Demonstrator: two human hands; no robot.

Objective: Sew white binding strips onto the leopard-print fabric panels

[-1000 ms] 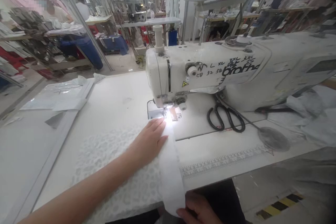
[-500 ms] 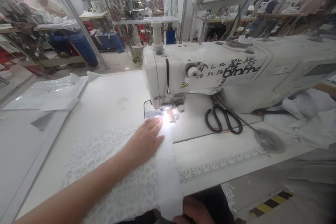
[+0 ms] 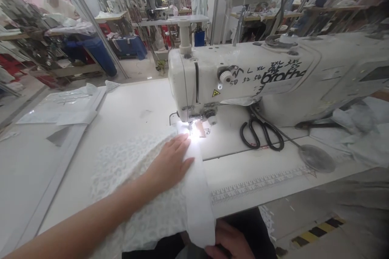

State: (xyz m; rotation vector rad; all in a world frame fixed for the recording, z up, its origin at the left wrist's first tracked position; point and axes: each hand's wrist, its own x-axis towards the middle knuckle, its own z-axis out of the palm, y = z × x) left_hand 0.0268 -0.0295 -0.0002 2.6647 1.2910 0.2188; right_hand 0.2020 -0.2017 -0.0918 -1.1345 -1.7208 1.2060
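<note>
My left hand (image 3: pixel 172 162) lies flat, fingers stretched toward the needle, on a white leopard-patterned fabric (image 3: pixel 152 218) and the edge of a plain white strip (image 3: pixel 199 202). Its fingertips are just in front of the lit presser foot (image 3: pixel 191 128) of a white sewing machine (image 3: pixel 243 77). The strip runs from under the foot down past the table's front edge. There, at the bottom of the view, my right hand (image 3: pixel 229 240) pinches the strip's lower end between thumb and fingers; part of this hand is cut off.
Black-handled scissors (image 3: pixel 264 133) lie right of the needle, beside a round metal disc on a stem (image 3: pixel 317 158). A printed ruler (image 3: pixel 258 184) runs along the front edge. Crumpled white cloth (image 3: pixel 358 129) sits far right, flat pieces (image 3: pixel 60 105) at left. People work behind.
The fabric and strip have fed forward under the foot; white cloth now covers the plate behind the needle. Both hands keep their holds. The whole view has shifted slightly.
</note>
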